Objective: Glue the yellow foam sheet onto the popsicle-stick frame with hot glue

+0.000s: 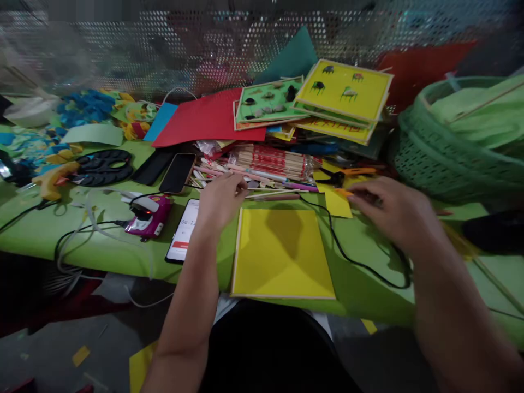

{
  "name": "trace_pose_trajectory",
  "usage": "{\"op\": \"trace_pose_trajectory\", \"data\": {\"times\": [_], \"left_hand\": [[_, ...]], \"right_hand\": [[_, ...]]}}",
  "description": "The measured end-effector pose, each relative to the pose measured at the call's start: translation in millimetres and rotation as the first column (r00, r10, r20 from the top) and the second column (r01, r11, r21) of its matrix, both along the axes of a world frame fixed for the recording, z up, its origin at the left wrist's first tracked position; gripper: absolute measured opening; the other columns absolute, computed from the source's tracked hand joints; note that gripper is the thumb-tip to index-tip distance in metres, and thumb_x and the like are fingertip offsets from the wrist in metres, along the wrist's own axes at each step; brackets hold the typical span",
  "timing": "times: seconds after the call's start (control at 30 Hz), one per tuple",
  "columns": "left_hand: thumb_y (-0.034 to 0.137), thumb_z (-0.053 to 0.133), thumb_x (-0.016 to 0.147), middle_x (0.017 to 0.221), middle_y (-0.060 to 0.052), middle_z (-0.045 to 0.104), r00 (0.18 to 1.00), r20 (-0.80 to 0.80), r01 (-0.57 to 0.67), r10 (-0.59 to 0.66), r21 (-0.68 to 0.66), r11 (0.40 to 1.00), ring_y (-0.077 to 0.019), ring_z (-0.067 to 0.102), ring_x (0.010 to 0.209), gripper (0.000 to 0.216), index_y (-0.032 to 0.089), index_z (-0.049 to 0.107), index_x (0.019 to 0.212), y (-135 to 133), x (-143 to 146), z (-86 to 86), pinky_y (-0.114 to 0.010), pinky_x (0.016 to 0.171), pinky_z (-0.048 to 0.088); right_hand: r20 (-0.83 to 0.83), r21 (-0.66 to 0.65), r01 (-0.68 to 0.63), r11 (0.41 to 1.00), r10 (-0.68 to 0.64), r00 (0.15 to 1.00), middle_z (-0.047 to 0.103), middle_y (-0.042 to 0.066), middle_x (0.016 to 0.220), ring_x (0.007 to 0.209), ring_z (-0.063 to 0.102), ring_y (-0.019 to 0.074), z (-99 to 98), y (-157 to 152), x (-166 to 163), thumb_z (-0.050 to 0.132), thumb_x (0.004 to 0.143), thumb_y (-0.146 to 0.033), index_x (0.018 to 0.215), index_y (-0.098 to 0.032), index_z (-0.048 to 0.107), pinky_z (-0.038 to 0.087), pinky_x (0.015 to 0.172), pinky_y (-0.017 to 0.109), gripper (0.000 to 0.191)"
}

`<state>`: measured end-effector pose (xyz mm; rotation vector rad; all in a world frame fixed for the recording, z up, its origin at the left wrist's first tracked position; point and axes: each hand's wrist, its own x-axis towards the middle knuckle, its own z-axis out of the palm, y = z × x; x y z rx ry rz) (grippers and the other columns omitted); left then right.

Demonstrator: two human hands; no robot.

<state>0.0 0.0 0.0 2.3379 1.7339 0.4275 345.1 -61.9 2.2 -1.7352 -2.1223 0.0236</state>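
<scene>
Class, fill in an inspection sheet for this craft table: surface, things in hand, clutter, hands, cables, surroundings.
Surface: green table, crowded towards the back.
Job's things: yellow board lies flat at the near edge; stick pile behind it.
Clutter: lit phone, dark phone, pink glue gun, red sheet, stacked picture boards.
Hands: left hand palm down at the stick pile; right hand blurred, beside a yellow paper piece; grip unclear for both.
Cables: black cable loops right of the board; white cable trails off the near edge.
Surroundings: green basket at right; perforated screen behind.
</scene>
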Motion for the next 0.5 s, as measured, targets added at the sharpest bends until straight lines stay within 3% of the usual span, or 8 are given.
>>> {"op": "trace_pose_trajectory", "data": {"times": [0.1, 0.2, 0.3, 0.4, 0.5], "left_hand": [[0.031, 0.052, 0.099, 0.107, -0.006, 0.074, 0.994, 0.101, 0.022, -0.033, 0.108, 0.994, -0.0249, 0.065, 0.108, 0.016, 0.026, 0.068, 0.101, -33.4, -4.6, -10.3, -0.037, 0.094, 0.049], [0.035, 0.046, 0.102, 0.116, -0.004, 0.074, 0.985, 0.136, 0.094, -0.105, 0.084, 0.992, -0.0253, 0.065, 0.114, 0.022, 0.031, 0.068, 0.104, -68.2, -14.8, -27.6, -0.041, 0.100, 0.049], [0.035, 0.048, 0.101, 0.136, -0.003, 0.069, 0.965, 0.146, 0.210, -0.216, 0.051, 0.976, -0.0272, 0.059, 0.131, 0.025, 0.032, 0.071, 0.111, -92.4, -26.9, -46.8, -0.045, 0.111, 0.045], [0.037, 0.048, 0.102, 0.149, -0.002, 0.060, 0.951, 0.074, 0.298, -0.300, 0.034, 0.954, -0.0292, 0.051, 0.142, 0.032, 0.032, 0.067, 0.128, -104.3, -34.5, -62.3, -0.053, 0.117, 0.039], [0.038, 0.048, 0.103, 0.153, -0.003, 0.056, 0.937, -0.001, 0.347, -0.348, 0.088, 0.934, -0.0303, 0.049, 0.144, 0.037, 0.032, 0.062, 0.137, -109.1, -35.8, -72.1, -0.057, 0.118, 0.034]], "right_hand": [[0.003, 0.015, 0.149, 0.989, -0.149, 0.989, 0.072, 0.013, 0.104, 0.092, 0.069, 0.0325, 8.1, -37.5, 24.4, 0.053, 0.098, -0.042, 0.109, -0.027, 0.069, 0.053, 0.081, 0.046, 0.025], [0.016, 0.028, 0.268, 0.963, -0.268, 0.963, 0.069, 0.016, 0.108, 0.101, 0.067, 0.0383, 5.6, -78.6, 49.0, 0.053, 0.098, -0.043, 0.109, -0.031, 0.066, 0.053, 0.087, 0.053, 0.021], [-0.011, -0.038, 0.469, 0.882, -0.470, 0.883, 0.068, 0.017, 0.100, 0.086, 0.070, 0.0361, -7.4, -109.1, 68.8, 0.058, 0.094, -0.049, 0.100, -0.025, 0.065, 0.056, 0.067, 0.048, 0.025], [-0.121, -0.184, 0.549, 0.815, -0.573, 0.811, 0.072, 0.010, 0.086, 0.072, 0.070, 0.0301, -27.0, -119.8, 81.6, 0.068, 0.084, -0.057, 0.095, -0.023, 0.065, 0.055, 0.060, 0.042, 0.036], [-0.219, -0.304, 0.567, 0.766, -0.635, 0.741, 0.072, 0.005, 0.078, 0.069, 0.066, 0.0257, -46.3, -111.7, 87.9, 0.076, 0.073, -0.059, 0.097, -0.021, 0.068, 0.051, 0.063, 0.038, 0.046]]}}
